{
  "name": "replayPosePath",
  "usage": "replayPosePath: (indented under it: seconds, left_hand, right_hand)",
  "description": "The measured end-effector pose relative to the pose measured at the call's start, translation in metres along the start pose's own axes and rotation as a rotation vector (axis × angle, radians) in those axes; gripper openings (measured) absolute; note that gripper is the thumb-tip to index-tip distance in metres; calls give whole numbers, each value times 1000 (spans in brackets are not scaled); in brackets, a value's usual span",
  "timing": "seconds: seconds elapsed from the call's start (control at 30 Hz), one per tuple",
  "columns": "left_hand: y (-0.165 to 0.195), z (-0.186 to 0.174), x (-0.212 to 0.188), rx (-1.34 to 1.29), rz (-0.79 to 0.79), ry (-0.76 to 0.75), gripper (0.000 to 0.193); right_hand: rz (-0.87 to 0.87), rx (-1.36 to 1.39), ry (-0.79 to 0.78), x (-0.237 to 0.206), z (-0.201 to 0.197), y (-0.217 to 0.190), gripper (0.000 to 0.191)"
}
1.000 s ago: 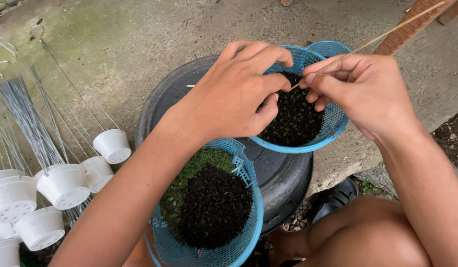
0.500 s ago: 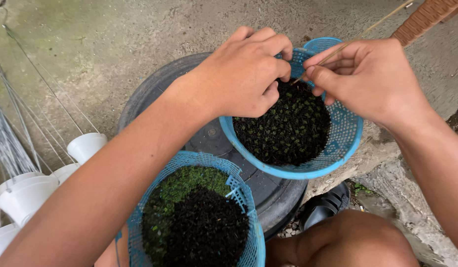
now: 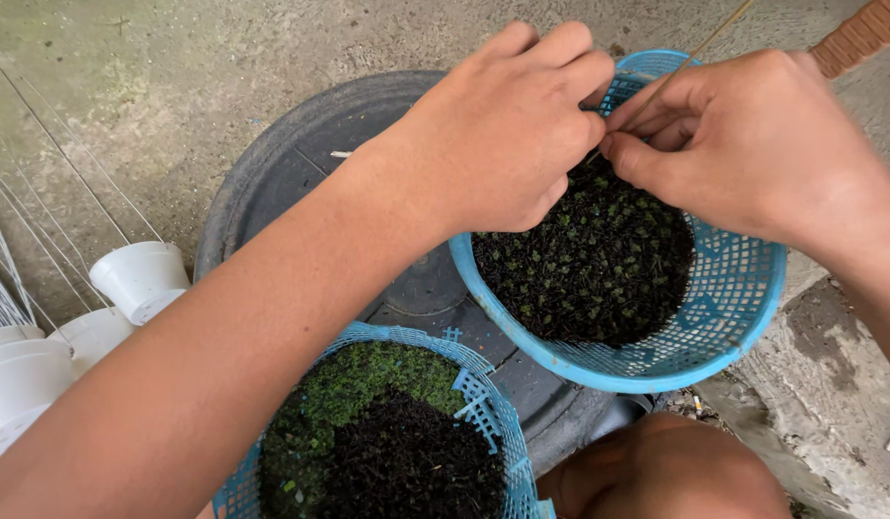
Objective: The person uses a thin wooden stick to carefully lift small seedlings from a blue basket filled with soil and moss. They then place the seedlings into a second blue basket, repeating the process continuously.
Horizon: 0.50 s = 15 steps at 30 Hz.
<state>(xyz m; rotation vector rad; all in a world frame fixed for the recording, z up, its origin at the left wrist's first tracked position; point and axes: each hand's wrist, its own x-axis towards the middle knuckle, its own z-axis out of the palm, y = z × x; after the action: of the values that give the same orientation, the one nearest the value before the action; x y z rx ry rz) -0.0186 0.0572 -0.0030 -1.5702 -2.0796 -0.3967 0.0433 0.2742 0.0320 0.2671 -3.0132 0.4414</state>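
Observation:
My left hand (image 3: 507, 130) hovers over the far blue mesh basket (image 3: 743, 317), fingers curled together at the basket's back rim; what they pinch is hidden. My right hand (image 3: 752, 144) pinches a thin wooden stick (image 3: 699, 43) whose lower end dips into the basket's dark soil dotted with tiny green seedlings (image 3: 598, 259). The fingertips of the two hands almost touch. A second blue mesh basket (image 3: 483, 404) lies nearer me, filled with dark soil and green moss.
Both baskets rest on an upturned dark round tub (image 3: 291, 163) on a concrete floor. Several small white plastic pots (image 3: 137, 279) with thin wire hangers (image 3: 51, 221) lie at the left. My knee (image 3: 666, 471) is at the bottom edge.
The view has closed in on the far basket. Both hands have stayed together at its back rim, with the stick still in my right hand.

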Motion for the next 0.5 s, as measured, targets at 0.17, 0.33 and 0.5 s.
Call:
replayPosePath:
  seconds: [0.17,0.33,0.5]
  left_hand:
    - [1,4,0,49,3,-17,15]
    - [2,7,-2,92,-1,-10,11]
    - [1,10,-4,100,-8,-3,13]
  right_hand:
    - [2,-42,-20,3,1,-4,27]
    - [25,-67,-56,5,3,-13,26]
    - [51,-66,-63,4,5,-16,26]
